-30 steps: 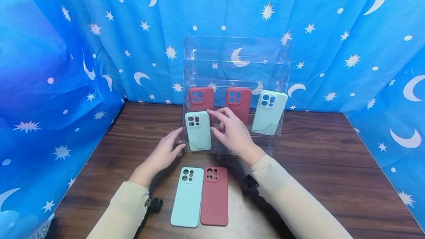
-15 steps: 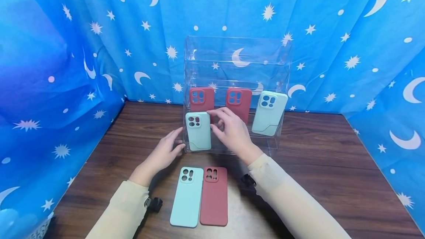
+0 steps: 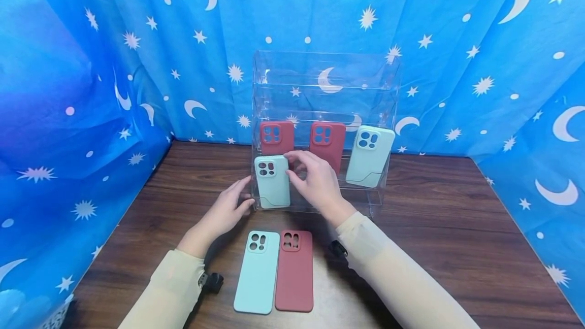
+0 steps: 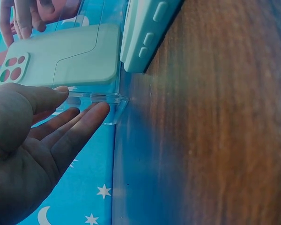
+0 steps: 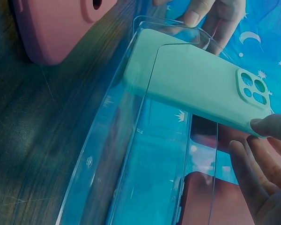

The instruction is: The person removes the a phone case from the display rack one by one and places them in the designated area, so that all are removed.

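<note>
A mint-green phone case (image 3: 273, 187) stands in the lower left of a clear tiered display rack (image 3: 329, 201), leaning slightly back. My right hand (image 3: 317, 179) holds this case by its upper right corner. In the right wrist view, the thumb (image 5: 262, 125) lies on the corner's edge, with the other fingers curled beside it. My left hand (image 3: 226, 207) is at the rack's lower left side, fingers extended; in the left wrist view, its fingertips (image 4: 100, 110) are right at the clear side panel. On the tier behind stand two red phone cases (image 3: 327, 138) (image 3: 276, 133).
Another mint-green case (image 3: 370, 159) stands at the rack's right. Flat on the wooden table (image 3: 448, 227), in front of the rack, lie a mint-green case (image 3: 257, 281) and a red case (image 3: 294, 278) side by side. A blue star-patterned curtain (image 3: 329, 4) hangs behind.
My right hand has shifted slightly left, its thumb coming up against the mint-green case's edge. The left hand and the other cases look still.
</note>
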Tool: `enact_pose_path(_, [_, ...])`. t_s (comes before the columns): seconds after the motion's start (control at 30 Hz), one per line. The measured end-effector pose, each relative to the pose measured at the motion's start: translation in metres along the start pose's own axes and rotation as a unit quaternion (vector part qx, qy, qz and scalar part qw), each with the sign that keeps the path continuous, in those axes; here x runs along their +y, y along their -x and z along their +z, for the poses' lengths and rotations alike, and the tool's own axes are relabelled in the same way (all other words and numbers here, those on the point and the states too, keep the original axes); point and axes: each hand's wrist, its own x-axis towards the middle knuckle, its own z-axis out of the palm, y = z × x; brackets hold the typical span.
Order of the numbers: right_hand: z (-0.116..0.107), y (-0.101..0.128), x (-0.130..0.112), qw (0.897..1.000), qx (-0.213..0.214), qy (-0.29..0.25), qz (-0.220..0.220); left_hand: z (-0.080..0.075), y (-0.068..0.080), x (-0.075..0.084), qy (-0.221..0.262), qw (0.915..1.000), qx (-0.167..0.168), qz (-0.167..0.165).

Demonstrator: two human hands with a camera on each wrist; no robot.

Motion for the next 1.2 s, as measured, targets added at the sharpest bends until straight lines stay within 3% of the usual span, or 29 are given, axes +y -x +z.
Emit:
enact_pose_path(0.33, [0.0032, 0.003, 0.0002, 0.998, 0.003, -0.07, -0.005, 0.0021, 0.0004, -0.0027, -0.006, 1.0, 0.002, -0.002])
enact_pose_path(1.2, [-0.0063, 0.0054, -0.0005, 0.997, 0.01, -0.073, -0.019, 0.0011, -0.0005, -0.0019, -0.015, 0.9999, 0.001, 0.004])
